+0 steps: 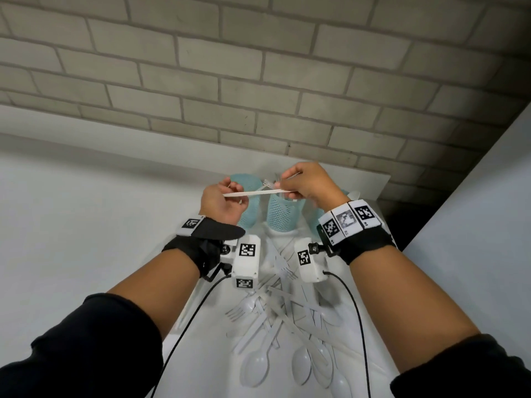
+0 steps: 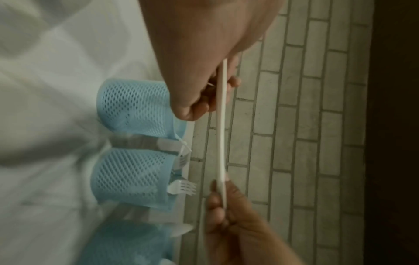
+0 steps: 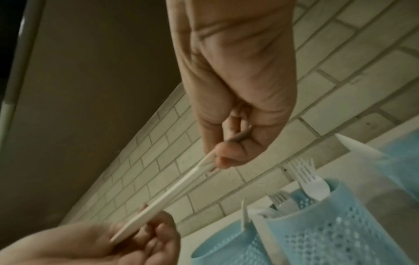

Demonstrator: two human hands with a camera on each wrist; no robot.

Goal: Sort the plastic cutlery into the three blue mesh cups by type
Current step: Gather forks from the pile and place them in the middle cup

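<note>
While both hands pinch one knife [image 1: 255, 193] above the cups, left hand [image 1: 223, 203] at one end, right hand [image 1: 309, 182] at the other, sorting looks early: forks stand in the middle cup [image 1: 283, 214], and a large pile [image 1: 283, 320] remains on the table.

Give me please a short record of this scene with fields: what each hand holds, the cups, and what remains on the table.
left hand: pinches one end of a white plastic knife
right hand: pinches the other end of the same knife
knife position: held level above the cups
middle mesh cup: holds forks
left mesh cup: contents unclear
right mesh cup: mostly hidden by the right hand
table: loose pile of cutlery near the person
</note>
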